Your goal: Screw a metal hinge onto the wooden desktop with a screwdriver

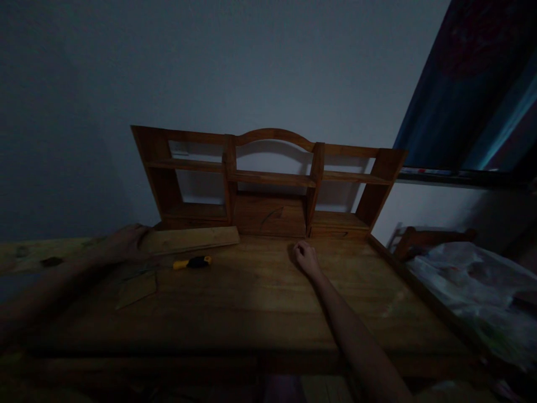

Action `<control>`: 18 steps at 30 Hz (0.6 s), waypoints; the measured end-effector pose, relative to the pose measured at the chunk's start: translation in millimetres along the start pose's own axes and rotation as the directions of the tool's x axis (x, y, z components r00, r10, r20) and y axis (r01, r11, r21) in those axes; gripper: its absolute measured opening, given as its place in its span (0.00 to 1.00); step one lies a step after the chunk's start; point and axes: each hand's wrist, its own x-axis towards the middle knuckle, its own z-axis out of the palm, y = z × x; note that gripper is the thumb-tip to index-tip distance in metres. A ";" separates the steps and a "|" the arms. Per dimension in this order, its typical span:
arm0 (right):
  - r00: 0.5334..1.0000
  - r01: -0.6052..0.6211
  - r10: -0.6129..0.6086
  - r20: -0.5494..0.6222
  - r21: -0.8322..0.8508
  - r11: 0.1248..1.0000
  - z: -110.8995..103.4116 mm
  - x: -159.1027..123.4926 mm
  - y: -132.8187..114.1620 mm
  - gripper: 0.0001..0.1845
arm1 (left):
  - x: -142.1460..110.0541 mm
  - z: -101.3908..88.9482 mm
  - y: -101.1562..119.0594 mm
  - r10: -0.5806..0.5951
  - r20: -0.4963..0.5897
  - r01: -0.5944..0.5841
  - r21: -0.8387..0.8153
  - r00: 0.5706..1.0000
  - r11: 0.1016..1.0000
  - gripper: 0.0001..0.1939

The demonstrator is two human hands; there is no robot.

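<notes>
At the left of the desk, my left hand (127, 242) has its fingers curled over the near-left end of a pale wooden board (197, 238). The board lies lengthwise in front of the shelf unit. Just below it rests a screwdriver with a yellow and black handle (192, 262), its shaft pointing left. A small flat piece of wood (137, 289) lies nearer to me. My right hand (306, 258) rests closed on the desktop, right of centre, with nothing visible in its fingers. The room is dim, and the left hand's grip shows only faintly.
A wooden shelf unit (272, 178) with open compartments stands at the back of the desk (260, 302), against the wall. To the right are a wooden chair back (436, 235), a white plastic bag (465, 280) and a dark curtain (457, 95).
</notes>
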 end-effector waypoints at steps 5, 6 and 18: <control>0.993 0.000 0.009 -0.116 0.075 0.997 -6.4 -1.1 -9.9 0.13 | -1.5 -32.5 7.4 0.170 -0.113 -0.156 0.118 0.979 0.981 0.51; 0.988 0.002 0.012 -0.157 0.092 0.996 -11.6 0.0 -14.4 0.14 | -4.3 -38.0 16.4 0.189 -0.127 -0.177 0.103 0.974 0.979 0.49; 0.939 0.342 -0.343 0.000 -0.091 0.935 -179.9 -57.0 -98.3 0.31 | -88.3 -5.4 259.4 0.351 -0.088 -0.354 -0.412 0.932 0.839 0.42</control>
